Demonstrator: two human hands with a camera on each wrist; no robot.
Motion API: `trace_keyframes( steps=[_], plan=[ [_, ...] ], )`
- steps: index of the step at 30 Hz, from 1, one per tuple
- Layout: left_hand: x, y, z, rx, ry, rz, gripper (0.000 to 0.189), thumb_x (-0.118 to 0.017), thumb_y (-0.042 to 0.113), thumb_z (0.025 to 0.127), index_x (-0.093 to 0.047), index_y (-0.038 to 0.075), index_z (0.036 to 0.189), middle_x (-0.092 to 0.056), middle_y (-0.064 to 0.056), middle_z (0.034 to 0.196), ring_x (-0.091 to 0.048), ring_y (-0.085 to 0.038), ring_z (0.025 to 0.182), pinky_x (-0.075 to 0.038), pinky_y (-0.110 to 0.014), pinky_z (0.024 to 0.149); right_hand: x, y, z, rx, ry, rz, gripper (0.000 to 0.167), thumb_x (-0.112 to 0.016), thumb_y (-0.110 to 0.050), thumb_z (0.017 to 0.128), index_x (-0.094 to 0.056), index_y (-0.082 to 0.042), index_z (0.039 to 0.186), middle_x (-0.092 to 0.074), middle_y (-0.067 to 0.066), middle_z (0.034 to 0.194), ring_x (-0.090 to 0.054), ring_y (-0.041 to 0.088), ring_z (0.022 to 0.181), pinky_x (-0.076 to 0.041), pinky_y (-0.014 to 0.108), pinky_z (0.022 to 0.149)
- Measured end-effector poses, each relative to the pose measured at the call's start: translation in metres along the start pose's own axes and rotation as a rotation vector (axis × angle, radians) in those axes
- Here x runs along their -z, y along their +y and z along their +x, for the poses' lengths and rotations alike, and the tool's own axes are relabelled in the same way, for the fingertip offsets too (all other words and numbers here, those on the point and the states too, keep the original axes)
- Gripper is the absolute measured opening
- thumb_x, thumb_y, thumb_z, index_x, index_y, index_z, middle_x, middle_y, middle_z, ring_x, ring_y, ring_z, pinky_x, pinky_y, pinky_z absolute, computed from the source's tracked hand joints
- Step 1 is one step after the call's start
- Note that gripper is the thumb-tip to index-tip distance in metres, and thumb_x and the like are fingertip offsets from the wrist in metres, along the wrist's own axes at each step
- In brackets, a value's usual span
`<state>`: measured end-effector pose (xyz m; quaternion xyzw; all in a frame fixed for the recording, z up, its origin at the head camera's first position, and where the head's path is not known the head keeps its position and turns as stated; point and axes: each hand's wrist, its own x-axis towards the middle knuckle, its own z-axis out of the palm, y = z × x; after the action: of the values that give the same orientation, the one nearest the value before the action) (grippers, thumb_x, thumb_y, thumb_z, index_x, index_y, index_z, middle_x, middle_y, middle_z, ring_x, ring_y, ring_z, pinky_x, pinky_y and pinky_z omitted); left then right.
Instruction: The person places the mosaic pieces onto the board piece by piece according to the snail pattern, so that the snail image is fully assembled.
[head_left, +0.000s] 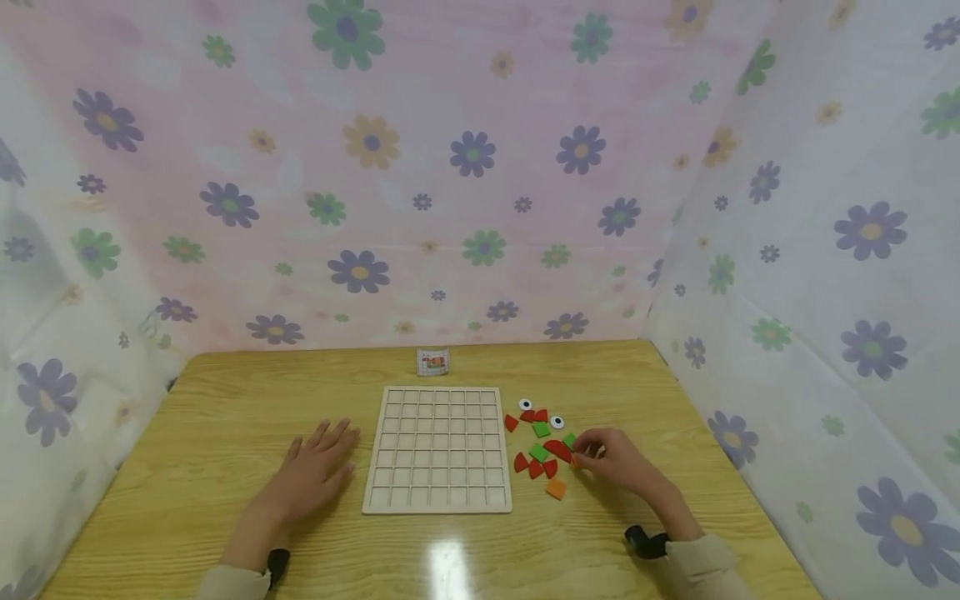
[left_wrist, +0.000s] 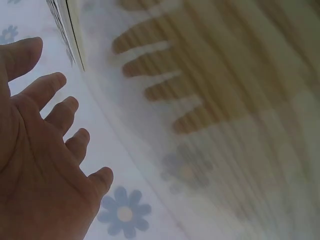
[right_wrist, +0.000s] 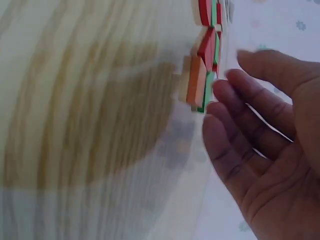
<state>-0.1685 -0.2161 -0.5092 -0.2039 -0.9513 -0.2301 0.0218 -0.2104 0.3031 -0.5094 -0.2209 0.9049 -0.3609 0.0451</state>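
Pale wood shows in every cell of the grid board (head_left: 437, 450) at the middle of the table (head_left: 247, 387); with coloured pieces (head_left: 557, 451) and two eye discs (head_left: 557, 422) loose to its right, work looks barely begun. A person's right hand (head_left: 617, 462) is beside an orange piece (right_wrist: 196, 82), fingers loosely bent, thumb apart, contact unclear; the left hand (head_left: 311, 471) lies palm down, fingers spread.

A pink floral sheet (head_left: 427, 83) and white floral side sheets (head_left: 806, 308) enclose a wood-grain desk (head_left: 585, 550), its top catching a bright glare (head_left: 447, 571).
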Motion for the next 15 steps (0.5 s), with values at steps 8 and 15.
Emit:
trace_keyframes(
  steps=[8,15],
  plan=[
    [-0.019,0.001,0.013,-0.051,0.005,-0.001,0.059,-0.06,0.038,0.102,-0.05,0.009,0.151,-0.041,-0.024,0.157,-0.03,-0.056,0.144,-0.018,-0.079,0.109,-0.006,-0.009,0.006,-0.036,-0.036,-0.087,0.012,-0.074,-0.009,0.093,-0.075,-0.001,0.102,-0.068,0.001,0.087,-0.056,0.006,0.074,-0.05,0.024,0.065],
    [-0.018,0.003,0.021,-0.021,-0.079,0.037,0.06,-0.059,0.04,0.101,-0.048,0.01,0.153,-0.038,-0.023,0.159,-0.027,-0.056,0.146,-0.016,-0.079,0.11,-0.01,-0.01,0.01,-0.097,-0.049,-0.108,0.017,-0.078,-0.019,0.092,-0.074,-0.004,0.1,-0.065,-0.004,0.084,-0.055,0.007,0.072,-0.049,0.025,0.064]
  ],
)
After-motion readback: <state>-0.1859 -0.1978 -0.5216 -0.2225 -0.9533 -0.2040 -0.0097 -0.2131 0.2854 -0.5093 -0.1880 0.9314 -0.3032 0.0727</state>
